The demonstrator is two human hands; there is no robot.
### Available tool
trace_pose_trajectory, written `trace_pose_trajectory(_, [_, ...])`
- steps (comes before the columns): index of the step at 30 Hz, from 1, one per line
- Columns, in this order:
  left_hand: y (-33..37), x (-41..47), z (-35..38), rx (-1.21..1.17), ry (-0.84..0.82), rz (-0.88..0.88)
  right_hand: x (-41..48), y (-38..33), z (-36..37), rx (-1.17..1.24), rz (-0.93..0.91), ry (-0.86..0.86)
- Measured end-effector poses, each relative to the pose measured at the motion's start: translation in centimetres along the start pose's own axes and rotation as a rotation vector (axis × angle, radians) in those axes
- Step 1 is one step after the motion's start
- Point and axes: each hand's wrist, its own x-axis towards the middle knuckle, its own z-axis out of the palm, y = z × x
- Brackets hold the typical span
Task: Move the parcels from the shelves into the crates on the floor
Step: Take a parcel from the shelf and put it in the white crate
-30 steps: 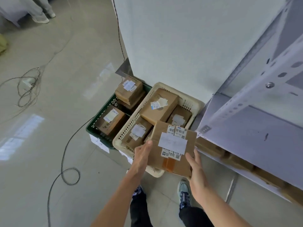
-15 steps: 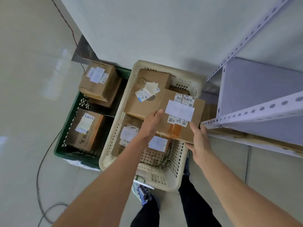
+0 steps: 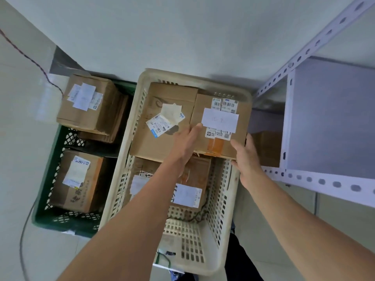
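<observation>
A brown cardboard parcel (image 3: 239, 116) with white labels sits at the far right of the cream crate (image 3: 223, 199), on top of other boxes. My left hand (image 3: 187, 141) rests on its left edge, fingers stretched out. My right hand (image 3: 246, 157) grips its near right corner. Beside it in the cream crate lies a bigger parcel (image 3: 160, 138), and lower ones (image 3: 194, 175) lie beneath. The green crate (image 3: 46, 207) on the left holds a parcel at the back (image 3: 101, 116) and one at the front (image 3: 91, 183).
A white metal shelf unit (image 3: 324, 179) stands at the right, with another parcel (image 3: 267, 147) on its low shelf behind the crate. A white wall runs behind both crates. A cable (image 3: 23, 236) trails on the floor at the left. My legs are just below the cream crate.
I have leaned over the crates and carried the labelled parcel forward and down. It has gone from the air in front of me onto the boxes at the crate's far right.
</observation>
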Motion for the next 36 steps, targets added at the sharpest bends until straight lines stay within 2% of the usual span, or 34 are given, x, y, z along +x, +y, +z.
trace_pose_trajectory(9, [0.7, 4.5, 0.8, -0.061, 0.120, -0.120, 3.3, -0.5, 1.2, -0.097, -0.058, 0.028])
trace_pose_trajectory(18, [1.7, 6.2, 1.8, -0.066, 0.107, -0.104, 6.3, -1.2, 2.1, -0.224, -0.085, 0.095])
trace_pose_trajectory(23, [1.3, 5.3, 1.9, -0.056, 0.086, -0.057, 5.9, -1.2, 1.4, -0.200, -0.065, 0.052])
trace_pose_trajectory(28, [2.8, 1.5, 1.3, -0.031, 0.089, -0.019, 1.7, -2.2, 0.2, -0.150, -0.118, 0.033])
trace_pose_trajectory(31, [4.4, -3.2, 0.7, -0.097, 0.084, 0.031, -3.2, -3.0, 0.0, -0.064, -0.174, 0.006])
trace_pose_trajectory(36, [5.2, -13.9, -0.5, -0.115, -0.087, 0.173, -12.7, -5.7, -0.4, 0.161, -0.273, -0.127])
